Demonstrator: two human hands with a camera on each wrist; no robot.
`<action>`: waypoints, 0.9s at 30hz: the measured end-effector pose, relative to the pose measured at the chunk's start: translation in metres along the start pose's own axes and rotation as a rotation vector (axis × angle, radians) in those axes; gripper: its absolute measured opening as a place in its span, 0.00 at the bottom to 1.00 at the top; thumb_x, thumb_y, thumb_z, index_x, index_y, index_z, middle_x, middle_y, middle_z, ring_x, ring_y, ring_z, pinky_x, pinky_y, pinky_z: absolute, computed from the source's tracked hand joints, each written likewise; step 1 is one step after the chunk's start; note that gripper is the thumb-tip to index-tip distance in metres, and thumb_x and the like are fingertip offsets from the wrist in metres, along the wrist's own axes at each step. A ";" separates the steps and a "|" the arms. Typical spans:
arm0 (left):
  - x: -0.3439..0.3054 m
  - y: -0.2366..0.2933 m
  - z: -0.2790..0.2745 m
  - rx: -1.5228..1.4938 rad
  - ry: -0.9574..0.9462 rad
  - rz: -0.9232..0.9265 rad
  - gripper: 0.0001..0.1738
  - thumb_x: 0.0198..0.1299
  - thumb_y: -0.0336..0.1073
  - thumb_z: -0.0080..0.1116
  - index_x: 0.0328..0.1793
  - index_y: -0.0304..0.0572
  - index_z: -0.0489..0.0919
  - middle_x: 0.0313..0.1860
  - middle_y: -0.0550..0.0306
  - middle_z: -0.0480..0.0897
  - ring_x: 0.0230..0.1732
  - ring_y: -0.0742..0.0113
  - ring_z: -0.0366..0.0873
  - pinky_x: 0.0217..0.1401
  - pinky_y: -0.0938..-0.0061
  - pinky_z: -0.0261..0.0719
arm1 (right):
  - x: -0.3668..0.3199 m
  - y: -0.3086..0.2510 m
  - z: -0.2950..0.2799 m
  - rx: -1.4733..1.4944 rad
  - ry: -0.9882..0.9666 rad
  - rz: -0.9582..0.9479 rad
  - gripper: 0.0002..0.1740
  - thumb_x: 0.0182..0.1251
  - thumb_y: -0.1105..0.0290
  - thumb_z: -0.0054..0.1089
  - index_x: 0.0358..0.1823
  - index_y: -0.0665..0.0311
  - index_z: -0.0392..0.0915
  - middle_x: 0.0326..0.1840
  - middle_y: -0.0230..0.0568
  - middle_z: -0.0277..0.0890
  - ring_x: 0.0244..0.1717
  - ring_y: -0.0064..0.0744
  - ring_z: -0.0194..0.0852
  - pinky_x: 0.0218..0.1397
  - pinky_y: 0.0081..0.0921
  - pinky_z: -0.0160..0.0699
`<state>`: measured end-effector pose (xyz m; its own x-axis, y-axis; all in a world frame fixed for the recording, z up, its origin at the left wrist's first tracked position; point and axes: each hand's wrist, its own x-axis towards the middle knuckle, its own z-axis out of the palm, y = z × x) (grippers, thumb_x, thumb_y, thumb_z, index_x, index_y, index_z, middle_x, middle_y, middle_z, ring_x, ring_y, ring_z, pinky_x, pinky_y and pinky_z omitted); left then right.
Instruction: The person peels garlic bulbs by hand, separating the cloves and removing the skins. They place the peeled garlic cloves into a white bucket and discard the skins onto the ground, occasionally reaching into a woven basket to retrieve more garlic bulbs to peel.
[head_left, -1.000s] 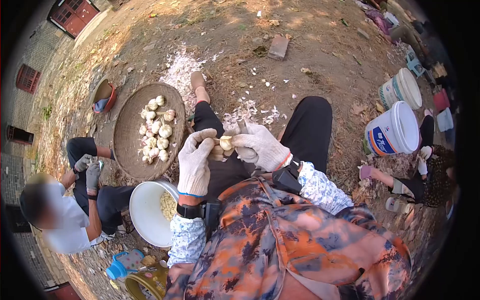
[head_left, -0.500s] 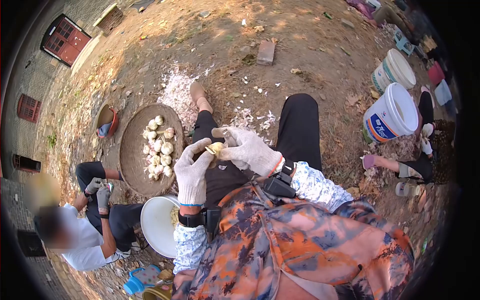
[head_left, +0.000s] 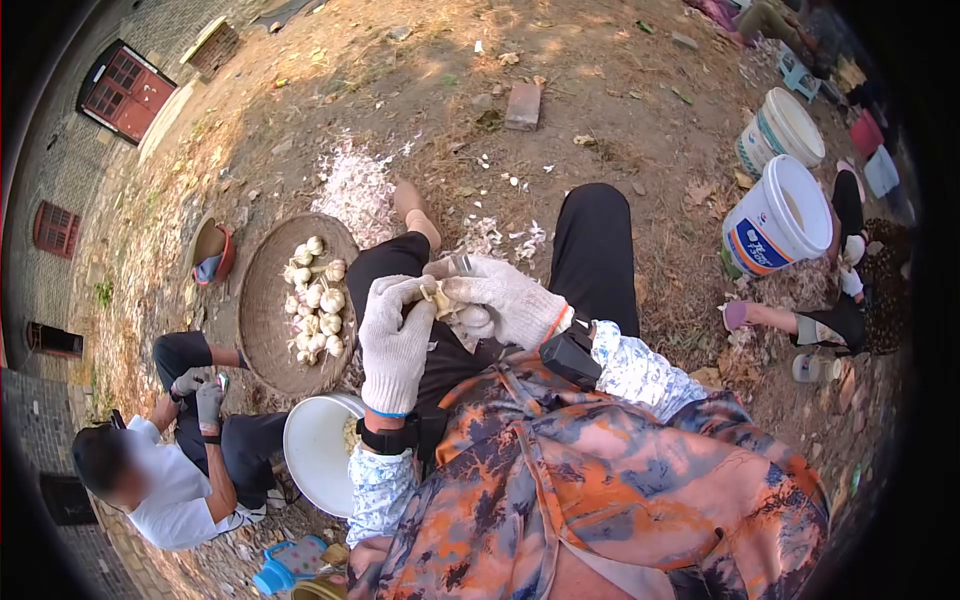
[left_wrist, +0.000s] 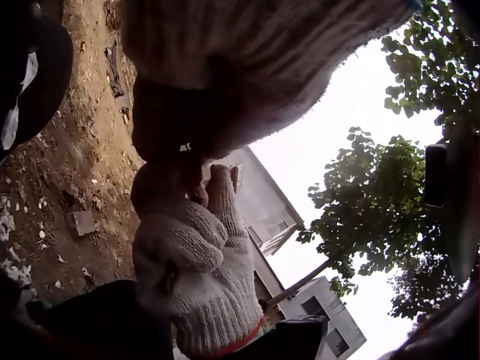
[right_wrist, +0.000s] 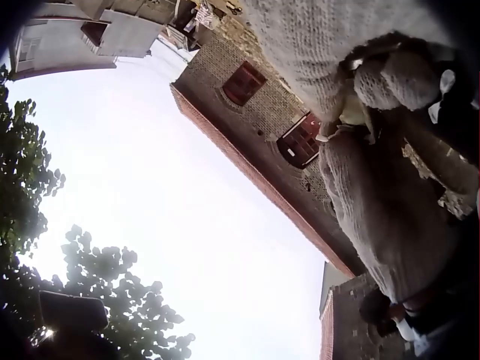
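Both hands wear pale knit gloves and meet above the lap in the head view. The left hand [head_left: 393, 345] pinches a small yellowish garlic piece [head_left: 434, 293] between thumb and fingers. On its other side, the right hand [head_left: 515, 305] touches the piece with its thumb and curls its fingers round a small metal tool [head_left: 462, 264], mostly hidden by the glove. Loose skin hangs at the garlic. In the right wrist view the garlic [right_wrist: 352, 112] shows between the gloves; in the left wrist view the left hand [left_wrist: 247, 75] largely covers it.
Whole garlic bulbs [head_left: 330, 299] lie in a round woven tray [head_left: 262, 325] at the left. Below it stands a white bucket [head_left: 312, 455] with pale cloves. Peelings [head_left: 355, 195] litter the ground; another gloved person [head_left: 175, 490] sits left, and labelled buckets [head_left: 765, 225] stand right.
The head view has shifted slightly. Both hands have drawn closer round the garlic, which is turned and more covered by the fingers, with skin now hanging from it.
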<state>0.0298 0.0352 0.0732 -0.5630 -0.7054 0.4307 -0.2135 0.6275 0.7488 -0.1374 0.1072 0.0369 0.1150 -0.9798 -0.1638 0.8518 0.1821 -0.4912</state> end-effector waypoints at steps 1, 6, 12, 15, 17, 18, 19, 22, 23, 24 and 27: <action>0.000 0.003 -0.002 -0.118 -0.038 -0.143 0.14 0.56 0.19 0.65 0.50 0.34 0.84 0.45 0.58 0.81 0.45 0.69 0.81 0.49 0.75 0.80 | 0.000 0.001 -0.001 0.001 0.001 0.002 0.13 0.74 0.71 0.62 0.56 0.63 0.74 0.30 0.29 0.74 0.17 0.13 0.64 0.15 0.14 0.60; 0.000 0.020 -0.009 -0.115 -0.113 -0.331 0.10 0.58 0.24 0.68 0.46 0.33 0.83 0.40 0.55 0.80 0.41 0.67 0.81 0.46 0.74 0.80 | 0.001 0.011 0.002 -0.301 0.061 -0.067 0.08 0.76 0.67 0.60 0.50 0.62 0.79 0.25 0.24 0.72 0.17 0.13 0.63 0.18 0.14 0.59; -0.008 0.003 0.001 0.165 -0.132 -0.030 0.08 0.58 0.23 0.68 0.40 0.34 0.79 0.36 0.57 0.77 0.34 0.69 0.77 0.39 0.74 0.76 | 0.003 0.017 0.008 -0.128 0.204 -0.053 0.05 0.76 0.68 0.58 0.45 0.61 0.78 0.23 0.23 0.68 0.17 0.12 0.61 0.19 0.14 0.58; -0.010 0.008 0.000 0.111 -0.137 -0.066 0.10 0.57 0.27 0.69 0.40 0.36 0.78 0.35 0.52 0.76 0.34 0.55 0.79 0.38 0.68 0.77 | 0.002 0.015 0.013 -0.069 0.213 -0.094 0.05 0.77 0.68 0.57 0.41 0.59 0.76 0.22 0.24 0.66 0.16 0.14 0.59 0.18 0.15 0.56; -0.013 0.009 0.000 0.097 -0.129 -0.058 0.10 0.57 0.27 0.69 0.40 0.36 0.77 0.35 0.52 0.76 0.34 0.56 0.78 0.38 0.68 0.77 | 0.001 0.015 0.008 -0.015 0.200 -0.048 0.05 0.77 0.68 0.56 0.41 0.59 0.75 0.21 0.24 0.65 0.15 0.15 0.57 0.17 0.16 0.56; -0.014 0.009 -0.001 0.105 -0.163 -0.051 0.10 0.58 0.26 0.69 0.40 0.36 0.77 0.35 0.53 0.76 0.34 0.58 0.78 0.39 0.70 0.77 | 0.002 0.015 0.005 0.038 0.185 -0.001 0.06 0.77 0.67 0.56 0.40 0.59 0.75 0.20 0.24 0.64 0.14 0.16 0.56 0.16 0.17 0.55; -0.014 0.009 -0.002 0.112 -0.196 -0.045 0.10 0.58 0.26 0.69 0.40 0.36 0.77 0.36 0.53 0.77 0.35 0.61 0.78 0.40 0.72 0.77 | 0.004 0.016 0.004 0.038 0.184 0.000 0.06 0.77 0.67 0.56 0.40 0.59 0.75 0.20 0.24 0.64 0.14 0.16 0.56 0.16 0.17 0.55; -0.016 0.009 -0.005 -0.064 -0.198 -0.231 0.10 0.59 0.25 0.68 0.40 0.35 0.76 0.37 0.54 0.76 0.36 0.68 0.77 0.43 0.75 0.76 | 0.008 0.019 0.001 0.159 0.183 0.016 0.08 0.77 0.67 0.55 0.37 0.60 0.74 0.19 0.25 0.63 0.13 0.17 0.54 0.14 0.18 0.53; -0.017 0.007 -0.005 -0.065 -0.197 -0.232 0.10 0.59 0.25 0.68 0.40 0.35 0.76 0.37 0.54 0.76 0.36 0.68 0.77 0.43 0.75 0.76 | 0.007 0.019 0.002 0.169 0.182 0.015 0.08 0.78 0.67 0.54 0.37 0.61 0.74 0.18 0.25 0.63 0.13 0.17 0.54 0.14 0.19 0.53; -0.017 0.004 -0.006 -0.118 -0.216 -0.225 0.06 0.63 0.26 0.66 0.42 0.34 0.79 0.39 0.58 0.78 0.35 0.70 0.77 0.41 0.76 0.76 | 0.007 0.018 0.002 0.178 0.181 0.014 0.09 0.79 0.67 0.53 0.38 0.62 0.75 0.18 0.25 0.62 0.13 0.16 0.54 0.14 0.19 0.53; -0.012 0.008 -0.020 -0.333 -0.240 -0.280 0.09 0.70 0.32 0.59 0.47 0.31 0.82 0.41 0.60 0.81 0.34 0.73 0.79 0.39 0.77 0.77 | 0.013 0.015 -0.012 0.224 0.014 -0.023 0.09 0.79 0.67 0.52 0.42 0.64 0.77 0.20 0.27 0.65 0.14 0.15 0.55 0.15 0.18 0.53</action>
<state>0.0506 0.0419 0.0844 -0.6971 -0.7112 0.0910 -0.1380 0.2576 0.9563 -0.1298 0.0984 0.0172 0.0889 -0.9819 -0.1672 0.9464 0.1356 -0.2931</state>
